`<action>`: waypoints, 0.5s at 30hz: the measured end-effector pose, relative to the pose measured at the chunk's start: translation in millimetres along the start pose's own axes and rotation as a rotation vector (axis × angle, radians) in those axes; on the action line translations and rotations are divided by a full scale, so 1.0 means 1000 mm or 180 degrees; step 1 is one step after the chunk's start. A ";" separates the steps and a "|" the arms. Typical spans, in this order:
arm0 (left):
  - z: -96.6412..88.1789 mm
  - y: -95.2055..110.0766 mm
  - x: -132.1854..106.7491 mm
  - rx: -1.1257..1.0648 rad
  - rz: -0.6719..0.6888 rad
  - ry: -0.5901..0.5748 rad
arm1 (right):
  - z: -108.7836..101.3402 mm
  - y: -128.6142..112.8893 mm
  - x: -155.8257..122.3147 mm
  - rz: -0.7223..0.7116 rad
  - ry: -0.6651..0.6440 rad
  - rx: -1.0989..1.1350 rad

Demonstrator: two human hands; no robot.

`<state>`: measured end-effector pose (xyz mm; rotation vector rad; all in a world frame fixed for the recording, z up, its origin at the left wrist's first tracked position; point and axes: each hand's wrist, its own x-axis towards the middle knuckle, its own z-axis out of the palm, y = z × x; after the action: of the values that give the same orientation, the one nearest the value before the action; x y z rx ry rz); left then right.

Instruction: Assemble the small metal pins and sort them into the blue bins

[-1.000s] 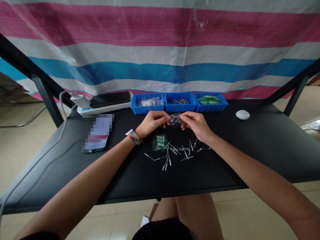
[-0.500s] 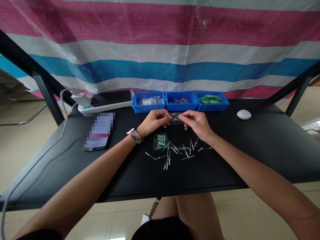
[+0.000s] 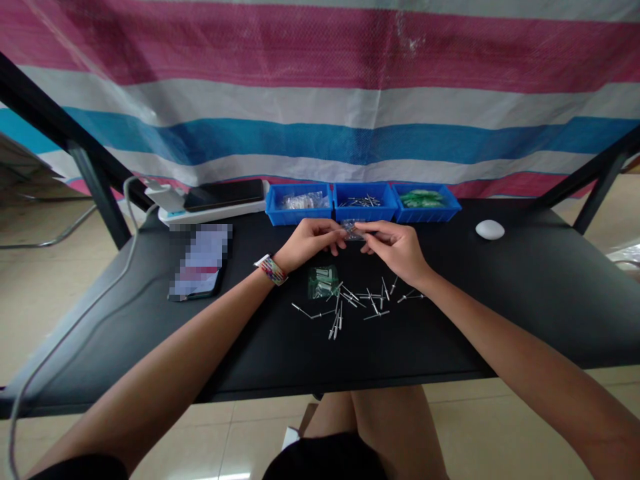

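- a white cable runs off the black table's left edge up to a white power strip at the back-left corner, where a white charger is plugged in and a black phone lies on top, likely parked there to charge.
- a second phone with a blurred screen lies flat just in front of the strip, well left of the hands.
- the left hand, with a multicoloured woven wristband on its wrist, pinches the left edge of a small clear plastic bag; thumb and fingers are closed on it.
- a small green-tinted plastic packet with metal pieces inside lies flat just in front of the left hand, apart from it.
- three blue plastic bins sit side by side along the back edge: the left bin holds clear bags, the middle bin holds loose metal pins, the right bin holds green packets; kept separate, it seems, so each kind stays within reach.
- the clear bag hangs between both hands, raised off the surface just in front of the middle bin.
- loose silver blind rivets lie scattered near the middle of the surface, below the hands.
- the right hand pinches the bag's right edge, fingertips together on it, so the two grips seem to stretch the top taut.
- a white oval object rests toward the back right, well apart.
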<state>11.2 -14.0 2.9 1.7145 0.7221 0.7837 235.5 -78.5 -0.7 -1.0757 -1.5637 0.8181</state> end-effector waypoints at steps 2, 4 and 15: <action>0.001 -0.001 0.000 -0.0103 0.0006 0.0022 | -0.001 0.000 0.000 0.0059 -0.0037 0.0049; 0.001 -0.003 0.000 -0.0182 0.0033 0.0028 | -0.002 -0.001 0.001 0.0143 -0.0035 0.0174; 0.002 -0.003 0.000 -0.0187 0.0156 -0.0049 | -0.001 0.005 0.004 0.0099 0.0114 -0.0010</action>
<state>12.9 -14.4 -0.9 1.6886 0.6429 0.8170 237.8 -72.4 -3.5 -1.1136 -1.5221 0.8134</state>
